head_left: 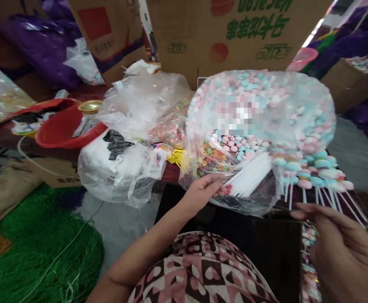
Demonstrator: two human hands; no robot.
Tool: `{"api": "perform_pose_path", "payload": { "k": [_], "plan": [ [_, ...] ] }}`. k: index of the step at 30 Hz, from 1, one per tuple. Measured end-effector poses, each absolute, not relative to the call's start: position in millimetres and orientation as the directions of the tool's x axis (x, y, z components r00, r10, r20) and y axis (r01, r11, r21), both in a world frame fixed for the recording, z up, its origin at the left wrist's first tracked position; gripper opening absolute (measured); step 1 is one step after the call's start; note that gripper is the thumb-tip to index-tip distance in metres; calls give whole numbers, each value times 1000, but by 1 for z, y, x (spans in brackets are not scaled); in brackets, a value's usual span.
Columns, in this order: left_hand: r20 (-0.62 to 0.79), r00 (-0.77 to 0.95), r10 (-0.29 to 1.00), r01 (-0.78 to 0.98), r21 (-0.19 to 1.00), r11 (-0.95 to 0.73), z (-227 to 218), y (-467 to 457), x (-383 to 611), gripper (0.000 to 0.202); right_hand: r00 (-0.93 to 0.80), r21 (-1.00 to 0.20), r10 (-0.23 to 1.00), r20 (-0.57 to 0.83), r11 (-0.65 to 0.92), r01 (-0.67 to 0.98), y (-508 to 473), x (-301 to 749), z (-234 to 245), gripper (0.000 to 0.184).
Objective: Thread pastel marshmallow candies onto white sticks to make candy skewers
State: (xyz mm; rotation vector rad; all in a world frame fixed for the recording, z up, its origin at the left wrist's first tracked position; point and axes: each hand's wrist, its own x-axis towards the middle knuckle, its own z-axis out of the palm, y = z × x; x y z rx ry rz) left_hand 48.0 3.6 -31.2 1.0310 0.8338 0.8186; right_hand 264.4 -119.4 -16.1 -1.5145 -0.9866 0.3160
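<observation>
My left hand (pixel 206 188) is at the front of an open clear bag, its fingers curled together at small red flower-shaped pieces (pixel 228 189). Beside those fingertips, a bundle of white sticks (pixel 250 174) lies slanted in the bag. Yellow, green and orange ring-shaped pieces (pixel 214 155) are heaped behind the hand. My right hand (pixel 338 244) is raised at the lower right, fingers stretched forward and apart, with no object visible in them. Just beyond it, several sticks threaded with pastel marshmallows (pixel 324 168) lie at the table edge.
A large clear bag of pink, blue and white marshmallows (pixel 266 101) fills the table behind. To the left are plastic bags (pixel 117 172) and a red basin (pixel 57 126). Cardboard boxes (pixel 196 46) stand at the back. Green stringy material (pixel 45 248) is piled on the floor.
</observation>
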Motion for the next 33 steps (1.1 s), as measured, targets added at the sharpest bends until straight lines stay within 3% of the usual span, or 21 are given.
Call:
{"api": "perform_pose_path", "payload": {
  "k": [4, 7, 8, 10, 13, 15, 18, 27, 33],
  "plan": [
    [-110, 267, 958, -64, 989, 131, -30, 22, 13, 36, 341, -842, 843, 416, 215, 495, -90, 229, -23, 15],
    [43, 35, 998, 244, 968, -51, -31, 45, -27, 29, 122, -809, 894, 432, 324, 491, -74, 207, -31, 21],
    [151, -23, 988, 410, 903, -129, -32, 53, -40, 27, 69, -801, 897, 437, 353, 483, -70, 201, -33, 22],
    [289, -39, 957, 728, 664, -171, -35, 70, -64, 28, -33, -781, 891, 452, 414, 467, -66, 191, -37, 24],
    [221, -55, 974, 946, 322, -20, -39, 89, -87, 32, -139, -755, 868, 476, 485, 441, -63, 182, -44, 28],
    [162, -91, 983, 980, 191, 59, -42, 96, -93, 34, -172, -750, 863, 475, 499, 433, -63, 180, -49, 30],
    [139, -110, 984, 987, 128, 92, -47, 101, -93, 38, -163, -768, 885, 437, 461, 444, -64, 180, -53, 31],
    [161, -181, 970, 977, 144, 159, -54, 111, -92, 25, -153, -802, 898, 412, 437, 407, -69, 180, -63, 30],
    [192, -199, 961, 965, 211, 158, -54, 113, -98, 37, -149, -815, 903, 403, 428, 390, -71, 179, -66, 27]
  ]
}}
